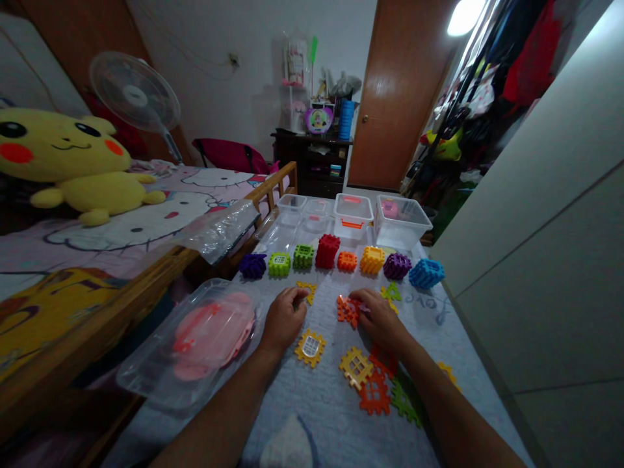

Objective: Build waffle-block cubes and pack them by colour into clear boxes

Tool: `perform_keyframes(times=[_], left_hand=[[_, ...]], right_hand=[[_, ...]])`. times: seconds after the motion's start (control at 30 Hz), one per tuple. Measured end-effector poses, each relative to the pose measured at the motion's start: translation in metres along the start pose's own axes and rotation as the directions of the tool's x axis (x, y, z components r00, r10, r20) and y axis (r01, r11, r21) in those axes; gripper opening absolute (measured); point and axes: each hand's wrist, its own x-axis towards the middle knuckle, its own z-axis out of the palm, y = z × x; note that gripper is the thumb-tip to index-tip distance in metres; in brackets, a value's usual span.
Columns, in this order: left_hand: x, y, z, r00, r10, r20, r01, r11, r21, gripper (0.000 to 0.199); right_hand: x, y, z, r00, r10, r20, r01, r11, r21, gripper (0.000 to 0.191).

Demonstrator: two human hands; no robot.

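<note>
My left hand [284, 317] is closed, with its curled fingertips at the edge of a yellow interlocking tile [311, 286], part of which the fingers cover. My right hand [379, 316] has its fingers bent together on the side of a red-orange interlocking tile [345, 311]. Between my forearms a yellow window tile [310, 349] lies flat. Nearer me, another yellow tile [356, 368] overlaps an orange tile [374, 394], beside a green tile [404, 400]. Past my right hand lies a light green tile [392, 291], with a yellow piece partly hidden by the hand.
A row of stacked tiles sorted by colour, including a red stack [327, 251] and a blue stack [426, 273], stands across the table. Behind are clear plastic boxes [402, 221]. A clear lid [160, 364] with pink items lies left, beside a wooden bed rail [160, 279]. A cabinet [546, 260] stands right.
</note>
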Motion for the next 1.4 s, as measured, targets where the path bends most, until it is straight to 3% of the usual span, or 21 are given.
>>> perform_keyframes(times=[0.43,0.73,1.1,1.3,1.4], left_hand=[[0.0,0.001,-0.001,1.0,-0.004,0.015,0.004,1.0,0.017,0.024],[0.0,0.002,-0.001,1.0,-0.008,0.013,0.008,1.0,0.017,0.024],[0.0,0.001,0.0,1.0,-0.001,0.019,0.001,1.0,0.012,0.023],[0.0,0.002,-0.001,1.0,-0.016,0.021,0.016,1.0,0.004,0.025],[0.0,0.002,-0.001,1.0,-0.016,0.021,0.016,1.0,0.004,0.025]], right_hand=[[0.0,-0.002,0.007,1.0,-0.028,-0.009,0.028,1.0,0.001,0.037],[-0.001,-0.004,0.009,0.997,-0.03,0.078,0.036,0.996,-0.083,0.029],[-0.002,0.005,0.0,0.992,0.058,-0.108,-0.069,0.992,-0.108,0.021],[0.0,0.003,0.005,0.991,0.106,-0.085,-0.12,0.975,-0.185,0.016],[-0.003,0.003,0.008,0.995,0.079,-0.062,-0.089,0.979,-0.184,0.023]])
